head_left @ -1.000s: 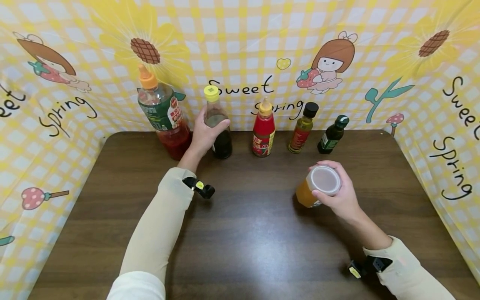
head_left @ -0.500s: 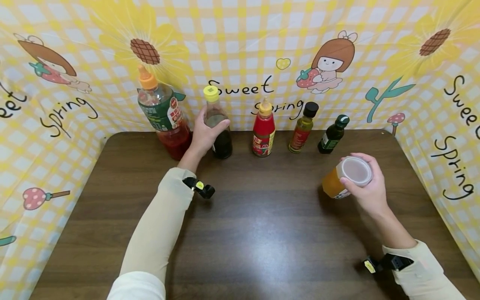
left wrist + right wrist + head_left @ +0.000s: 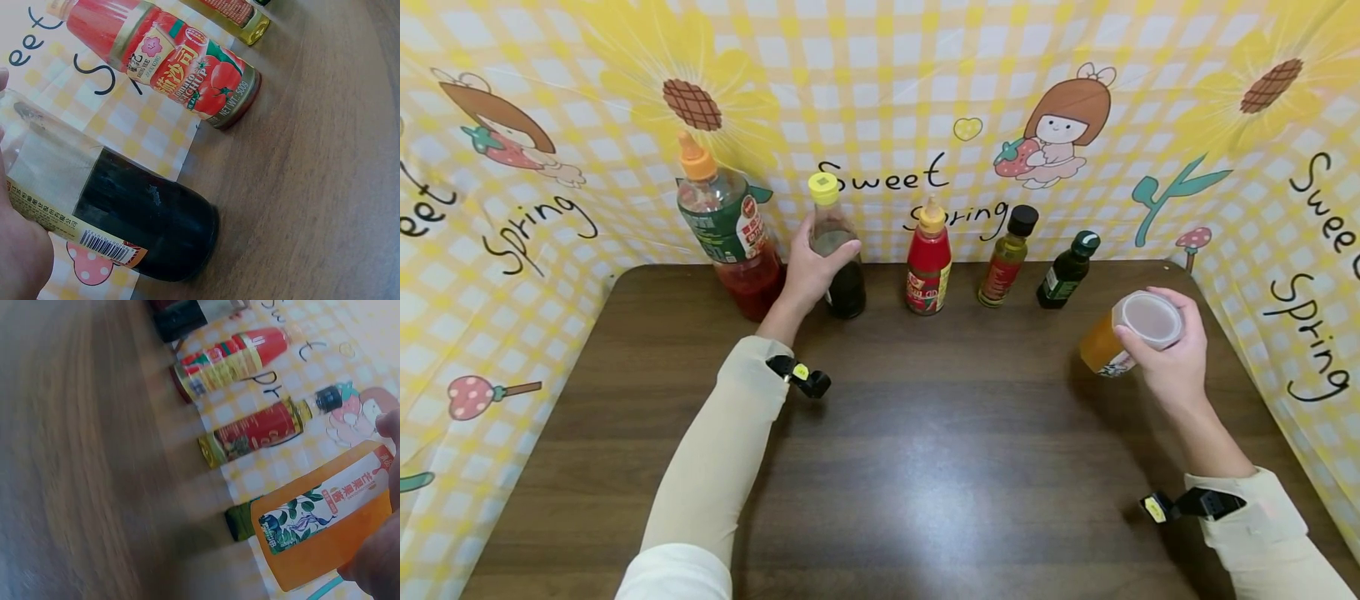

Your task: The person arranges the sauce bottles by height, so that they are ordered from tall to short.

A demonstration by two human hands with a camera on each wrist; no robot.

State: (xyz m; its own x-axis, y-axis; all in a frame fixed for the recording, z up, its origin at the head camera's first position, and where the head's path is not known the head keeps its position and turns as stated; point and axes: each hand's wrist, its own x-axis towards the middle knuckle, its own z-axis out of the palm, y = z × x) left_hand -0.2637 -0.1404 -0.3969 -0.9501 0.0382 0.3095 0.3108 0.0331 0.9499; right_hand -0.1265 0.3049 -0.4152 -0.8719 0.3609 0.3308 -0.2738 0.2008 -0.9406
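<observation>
My left hand (image 3: 808,271) grips a tall sauce bottle (image 3: 847,287) with a yellow cap and dark liquid. In the left wrist view this bottle (image 3: 150,212) stands upright on the table, its barcode label partly behind the hand. At the right side, my right hand (image 3: 1176,358) holds a jar (image 3: 1101,343) of orange contents with a translucent white lid, fingers and thumb round its upper part. The jar looks raised off the table and slightly tilted. In the right wrist view the jar (image 3: 325,519) shows a leaf-printed label and hides most of the small green bottle (image 3: 240,522).
Along the back edge of the brown table (image 3: 880,467) stand a large red sauce bottle (image 3: 748,279) with an orange nozzle, a ketchup bottle (image 3: 928,271), a black-capped oil bottle (image 3: 1002,271) and a small dark green bottle (image 3: 1063,275). A yellow checked cloth (image 3: 880,83) hangs behind.
My right hand has carried the jar to the right and toward the back, now just to the right of the small green bottle. My left hand and its sauce bottle stay put.
</observation>
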